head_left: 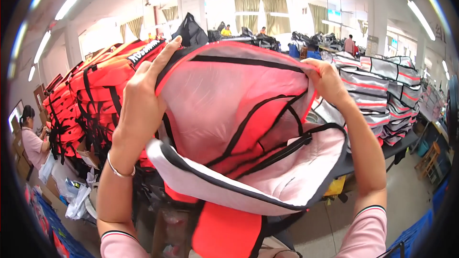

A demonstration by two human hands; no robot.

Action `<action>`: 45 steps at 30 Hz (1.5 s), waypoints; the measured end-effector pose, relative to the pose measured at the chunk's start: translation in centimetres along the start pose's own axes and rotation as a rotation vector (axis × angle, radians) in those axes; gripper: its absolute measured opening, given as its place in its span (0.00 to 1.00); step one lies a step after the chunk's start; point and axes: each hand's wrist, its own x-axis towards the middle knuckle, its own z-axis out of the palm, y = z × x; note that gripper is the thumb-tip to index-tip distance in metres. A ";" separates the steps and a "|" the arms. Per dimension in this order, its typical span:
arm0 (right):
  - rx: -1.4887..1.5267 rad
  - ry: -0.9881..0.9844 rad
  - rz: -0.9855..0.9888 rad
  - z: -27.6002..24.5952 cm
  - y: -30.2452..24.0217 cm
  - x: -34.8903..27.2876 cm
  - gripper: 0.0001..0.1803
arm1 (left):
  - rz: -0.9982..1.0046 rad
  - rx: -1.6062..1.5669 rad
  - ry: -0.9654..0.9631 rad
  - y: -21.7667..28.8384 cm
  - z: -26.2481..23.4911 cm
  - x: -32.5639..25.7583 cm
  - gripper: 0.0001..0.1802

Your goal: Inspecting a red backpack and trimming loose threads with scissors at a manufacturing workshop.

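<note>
Nearest the lens, I am looking at the life vest [239, 129], which is filling the middle of the view, raised in front of the head; it is being held open so that its pale, smooth lining is facing me, thin and slightly translucent, with the orange outer fabric glowing through it; black binding tape is running along every edge, and black webbing straps are crossing the lining in curved lines; a padded orange panel is hanging below it at the bottom edge. Its long axis is running roughly from upper left to lower right, with the top edge pointing up and away from me, and a lower flap is folding toward me with a rounded corner.

I am seeing the left hand [143, 98] gripping the vest's upper left edge, fingers curled round the fabric with one finger stretching up along the rim; a thin bracelet is sitting at the wrist; the right hand [327, 81] is closing on the upper right edge, the fabric bunching inside its fingers.

Behind on the left, a stack of orange vests [95, 95] with black straps is leaning high; on the right, grey vests [382, 95] with red trim are lying piled on a dark desk [397, 145]; a person in pink [31, 138] is working at the far left.
</note>
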 end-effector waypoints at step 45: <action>-0.462 -0.370 0.160 37.3 15.2 -8.5 0.06 | -0.327 -0.287 -1.023 -10.2 39.2 -12.8 0.18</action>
